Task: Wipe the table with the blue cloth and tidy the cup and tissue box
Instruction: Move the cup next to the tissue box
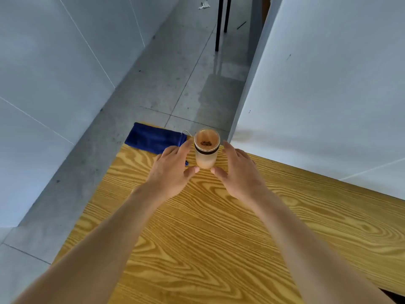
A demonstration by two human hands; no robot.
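One cup (206,149) stands upright near the far corner of the wooden worktop (219,227), a dark band around its upper wall and something small and brown lying in its bottom. Two bare hands flank it: the left hand (171,170) and the right hand (238,172), each grip spread wide and grasping nothing, thumbs just beside the cup's base. One blue cloth (153,138) lies folded at the worktop's far left corner, partly under the left hand's fingers. Grey tiled floor (175,84) lies beyond
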